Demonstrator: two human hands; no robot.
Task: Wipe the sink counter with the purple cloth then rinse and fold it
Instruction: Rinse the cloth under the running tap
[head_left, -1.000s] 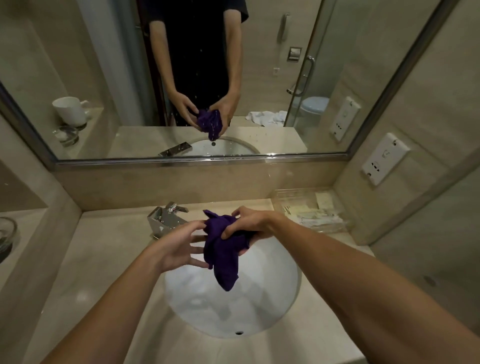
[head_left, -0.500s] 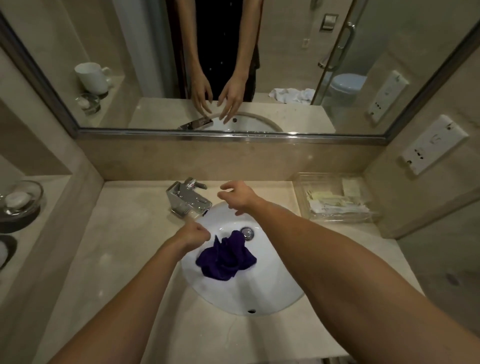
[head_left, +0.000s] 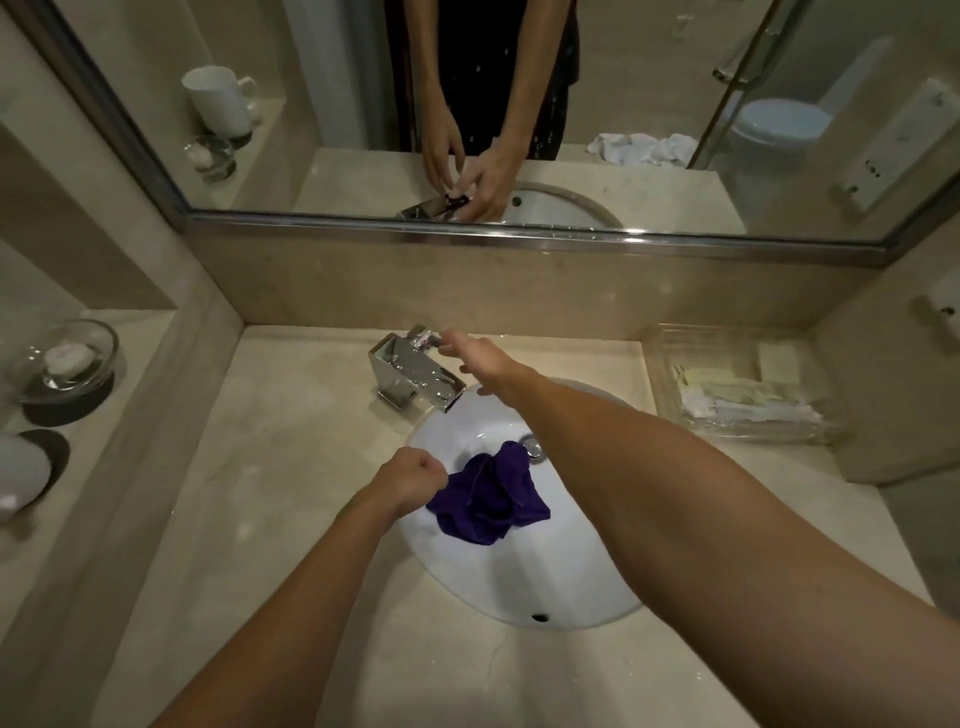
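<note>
Right hand (head_left: 480, 364) reaches the chrome tap (head_left: 415, 376), fingers extended; left hand (head_left: 413, 480) fisted beside crumpled purple cloth (head_left: 488, 499).

Purple cloth in the sink, one hand at the tap

The purple cloth (head_left: 491, 493) lies bunched up in the white sink (head_left: 524, 587), just beside the drain (head_left: 532, 447). The left hand (head_left: 413, 480) is curled in a fist at the cloth's left edge; it is hard to tell if it holds the cloth. The right hand (head_left: 480, 358) reaches out with its fingers at the handle of the shiny tap (head_left: 415, 374). A clear tray (head_left: 737, 384) of small packets sits on the counter (head_left: 249, 467) to the right.
</note>
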